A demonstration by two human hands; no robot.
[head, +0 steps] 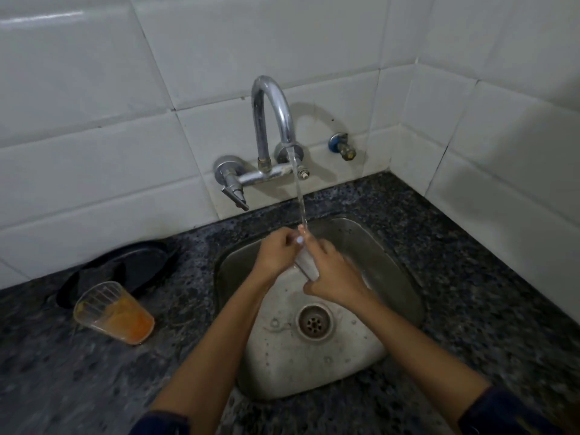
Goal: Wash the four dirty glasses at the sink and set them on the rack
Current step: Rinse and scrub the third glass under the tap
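Over the steel sink (389, 265) both hands hold a clear glass (306, 265) tilted under the running water from the chrome tap (273, 105). My left hand (276, 252) grips the glass near its rim, where the stream lands. My right hand (332, 271) wraps round its lower body and base. Most of the glass is hidden by my fingers. A second glass (113, 312), smeared with orange residue, stands on the counter left of the sink.
A dark round plate (138, 262) lies on the speckled granite counter (470, 246) behind the orange-stained glass. The drain (314, 321) sits mid-sink. White tiled walls close in behind and on the right. A small valve (343, 146) sticks out of the wall.
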